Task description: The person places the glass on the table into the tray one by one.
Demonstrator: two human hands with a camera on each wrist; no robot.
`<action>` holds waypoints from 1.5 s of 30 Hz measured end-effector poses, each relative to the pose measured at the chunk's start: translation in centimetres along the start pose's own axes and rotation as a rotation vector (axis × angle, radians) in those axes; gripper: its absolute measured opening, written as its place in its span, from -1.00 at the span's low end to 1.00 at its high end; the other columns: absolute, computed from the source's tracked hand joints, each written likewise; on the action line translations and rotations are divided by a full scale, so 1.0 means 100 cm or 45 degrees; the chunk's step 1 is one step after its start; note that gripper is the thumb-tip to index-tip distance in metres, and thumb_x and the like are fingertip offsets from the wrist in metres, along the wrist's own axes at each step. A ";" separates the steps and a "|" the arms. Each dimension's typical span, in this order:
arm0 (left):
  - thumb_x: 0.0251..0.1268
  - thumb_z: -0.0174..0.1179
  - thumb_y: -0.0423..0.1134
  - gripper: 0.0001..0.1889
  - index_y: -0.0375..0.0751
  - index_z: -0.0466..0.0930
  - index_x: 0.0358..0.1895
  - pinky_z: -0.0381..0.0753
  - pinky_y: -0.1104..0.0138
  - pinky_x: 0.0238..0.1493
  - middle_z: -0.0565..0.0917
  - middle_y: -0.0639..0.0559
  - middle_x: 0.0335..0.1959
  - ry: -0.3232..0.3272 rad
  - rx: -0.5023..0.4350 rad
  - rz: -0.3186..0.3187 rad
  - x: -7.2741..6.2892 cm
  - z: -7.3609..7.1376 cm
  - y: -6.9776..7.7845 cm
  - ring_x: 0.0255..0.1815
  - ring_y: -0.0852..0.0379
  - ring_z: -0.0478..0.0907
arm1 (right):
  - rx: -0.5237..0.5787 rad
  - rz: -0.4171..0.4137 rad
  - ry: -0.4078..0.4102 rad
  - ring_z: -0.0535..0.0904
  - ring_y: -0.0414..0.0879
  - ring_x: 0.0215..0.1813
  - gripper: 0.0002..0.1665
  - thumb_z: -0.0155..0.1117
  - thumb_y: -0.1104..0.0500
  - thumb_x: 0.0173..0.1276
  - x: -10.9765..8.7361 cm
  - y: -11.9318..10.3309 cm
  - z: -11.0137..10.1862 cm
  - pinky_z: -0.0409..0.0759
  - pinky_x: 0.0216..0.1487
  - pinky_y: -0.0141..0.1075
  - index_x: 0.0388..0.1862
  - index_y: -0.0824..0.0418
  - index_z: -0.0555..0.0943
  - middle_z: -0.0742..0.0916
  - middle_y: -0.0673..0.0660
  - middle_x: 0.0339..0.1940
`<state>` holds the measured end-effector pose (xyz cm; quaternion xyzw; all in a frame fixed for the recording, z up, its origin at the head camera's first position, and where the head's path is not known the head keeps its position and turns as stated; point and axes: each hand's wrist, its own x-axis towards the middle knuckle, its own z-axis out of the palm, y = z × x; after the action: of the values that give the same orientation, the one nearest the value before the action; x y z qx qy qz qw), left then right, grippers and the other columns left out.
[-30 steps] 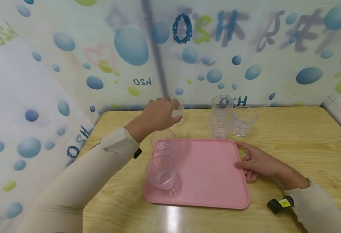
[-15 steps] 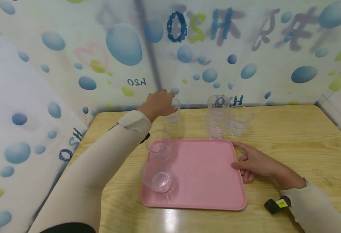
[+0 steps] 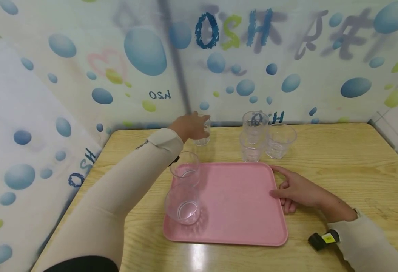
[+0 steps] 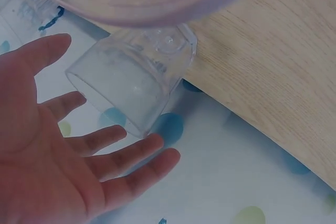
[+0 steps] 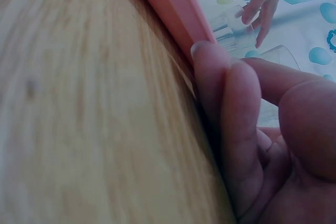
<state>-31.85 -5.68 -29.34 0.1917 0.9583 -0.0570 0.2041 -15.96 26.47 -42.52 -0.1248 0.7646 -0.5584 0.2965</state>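
The desk (image 3: pixel 352 155) carries everything; take the middle of the pink tray (image 3: pixel 239 204) as the clock's centre. At 3 o'clock the right hand (image 3: pixel 295 189) pinches the tray's edge, thumb on top; a tug there could jolt its load. At 11, past the tray, the left hand (image 3: pixel 191 126) spreads straight fingers, gripping nothing. The tumbler cluster (image 3: pixel 257 138) at 1 stands so tightly that one bump might pass along. On the tray, the near tumbler (image 3: pixel 182 206) sits at 9, the back tumbler (image 3: pixel 185 170) at 10; the left sleeve (image 3: pixel 166 139) passes close by and could catch the latter's rim. The slim glass (image 4: pixel 123 80), upright near the desk's far edge beside the left fingers, could tip if nudged; contact is unclear.
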 end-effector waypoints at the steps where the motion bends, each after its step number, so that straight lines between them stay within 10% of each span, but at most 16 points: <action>1: 0.50 -0.02 0.13 -0.25 0.12 -0.09 0.63 0.29 -0.11 0.44 0.00 -0.26 0.62 0.009 -0.017 -0.006 -0.001 0.000 0.000 0.55 -0.25 0.17 | 0.001 0.008 0.002 0.68 -0.08 -0.64 0.11 0.28 0.15 0.45 0.000 0.000 0.000 0.67 -0.54 -0.01 0.65 0.13 -0.27 0.68 0.17 -0.57; 10: 0.46 0.10 0.06 -0.31 0.17 0.06 0.56 0.47 -0.06 0.24 0.24 -0.23 0.48 0.052 -0.031 -0.033 -0.003 0.000 -0.001 0.26 -0.13 0.45 | 0.005 0.017 -0.002 0.67 -0.09 -0.65 0.12 0.27 0.15 0.45 0.000 -0.001 0.000 0.67 -0.54 -0.01 0.66 0.14 -0.29 0.68 0.19 -0.56; 24: 0.41 0.07 0.19 -0.26 0.22 0.05 0.58 0.34 -0.24 0.27 0.18 -0.22 0.53 0.048 0.002 -0.144 -0.010 0.004 -0.006 0.45 -0.27 0.27 | 0.018 0.020 -0.036 0.68 -0.09 -0.63 0.11 0.28 0.12 0.46 0.008 0.003 0.003 0.68 -0.52 -0.01 0.66 0.06 -0.28 0.69 0.17 -0.55; 45: 0.25 0.17 0.29 -0.23 0.31 0.12 0.51 0.29 -0.23 0.28 0.33 -0.21 0.41 0.249 0.025 0.069 -0.054 0.001 0.017 0.00 -0.20 0.58 | -0.003 0.059 -0.048 0.68 -0.09 -0.63 0.14 0.28 0.14 0.45 0.001 -0.001 -0.002 0.68 -0.48 0.05 0.66 0.06 -0.32 0.66 0.14 -0.56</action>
<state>-26.56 -5.96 -27.27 0.2244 0.9674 -0.0419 0.1093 -16.21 26.49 -42.40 -0.1177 0.7622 -0.5481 0.3236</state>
